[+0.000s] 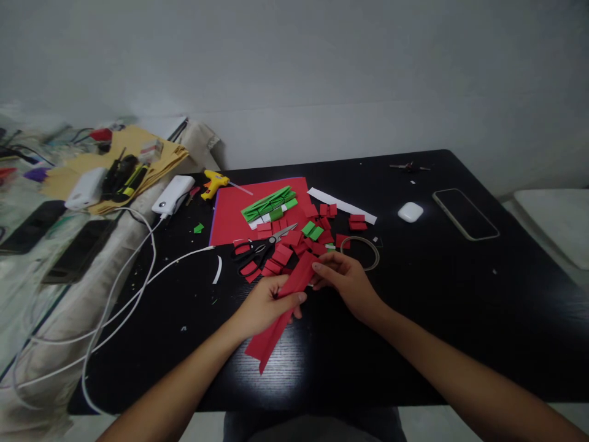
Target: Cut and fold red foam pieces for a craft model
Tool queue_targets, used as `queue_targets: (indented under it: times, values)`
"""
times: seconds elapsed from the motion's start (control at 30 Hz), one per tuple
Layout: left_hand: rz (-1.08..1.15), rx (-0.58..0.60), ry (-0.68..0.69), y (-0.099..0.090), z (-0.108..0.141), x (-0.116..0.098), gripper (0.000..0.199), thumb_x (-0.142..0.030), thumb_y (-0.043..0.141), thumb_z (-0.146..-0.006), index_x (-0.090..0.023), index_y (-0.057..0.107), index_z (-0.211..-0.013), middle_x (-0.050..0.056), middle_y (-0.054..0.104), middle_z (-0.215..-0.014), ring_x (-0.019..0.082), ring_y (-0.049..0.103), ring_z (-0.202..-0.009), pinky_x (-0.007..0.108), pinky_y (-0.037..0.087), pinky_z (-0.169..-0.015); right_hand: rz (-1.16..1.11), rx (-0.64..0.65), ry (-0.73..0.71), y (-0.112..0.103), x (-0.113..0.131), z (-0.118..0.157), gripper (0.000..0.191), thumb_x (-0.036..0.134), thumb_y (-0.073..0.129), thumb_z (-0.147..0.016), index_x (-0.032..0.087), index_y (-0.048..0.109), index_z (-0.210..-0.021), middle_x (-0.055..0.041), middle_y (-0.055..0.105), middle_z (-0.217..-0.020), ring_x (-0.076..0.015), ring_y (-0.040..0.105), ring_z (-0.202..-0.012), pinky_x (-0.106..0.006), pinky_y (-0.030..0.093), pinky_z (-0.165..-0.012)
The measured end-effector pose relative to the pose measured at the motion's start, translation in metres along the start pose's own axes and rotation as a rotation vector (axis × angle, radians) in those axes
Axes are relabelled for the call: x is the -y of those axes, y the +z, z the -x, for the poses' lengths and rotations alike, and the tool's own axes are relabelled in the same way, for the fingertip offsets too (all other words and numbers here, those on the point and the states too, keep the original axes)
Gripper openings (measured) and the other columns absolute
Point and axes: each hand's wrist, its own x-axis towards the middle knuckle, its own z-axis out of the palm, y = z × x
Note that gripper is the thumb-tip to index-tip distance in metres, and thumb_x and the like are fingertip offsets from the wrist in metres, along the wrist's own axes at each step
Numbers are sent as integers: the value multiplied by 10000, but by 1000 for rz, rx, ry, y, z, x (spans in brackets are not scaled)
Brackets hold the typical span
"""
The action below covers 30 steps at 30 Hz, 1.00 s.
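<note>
A long red paper strip [281,310] with a lengthwise fold slants between my two hands above the black table. My left hand [271,305] grips it around the middle, thumb on top. At its upper end my right hand [343,279] pinches the strip between thumb and fingers. Just beyond lie several small folded red paper pieces [291,238] and a folded green piece [312,231]. Black-handled scissors [264,247] rest partly open on the pile. A roll of tape [373,250] lies beside my right hand, partly hidden by it.
A yellow glue gun [214,183] lies by a red sheet [227,215] bearing pleated green paper [269,204]. Behind the pile is a white strip [343,205]. An earbud case [410,212] and a phone [465,213] lie right; a power bank [173,194] and white cable [154,276] left.
</note>
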Motion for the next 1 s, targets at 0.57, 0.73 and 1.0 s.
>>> queue_targets:
  times: [0.57,0.73,1.0]
  values:
    - [120,-24,90,0,-1,0,337,-480,685,-925,-149,628,-952,0,661,-754,97,628,-534,212,537,-499,109,172,30,8,-5,11,287,398,895,-727,180,719,-791,15,704,-680,-129,648,-611,-275,525,-635]
    - [129,-34,80,0,-1,-3,347,-478,698,-917,-143,610,-897,-7,657,-740,83,631,-521,193,527,-497,117,170,38,8,-4,11,285,425,870,-753,176,739,-799,2,714,-668,-133,651,-602,-280,533,-631]
    - [127,-45,85,-1,-2,-4,361,-481,729,-888,-136,626,-896,-9,657,-723,85,637,-526,194,534,-504,139,142,-7,9,-3,12,313,439,888,-721,174,733,-779,3,705,-656,-137,646,-587,-279,533,-609]
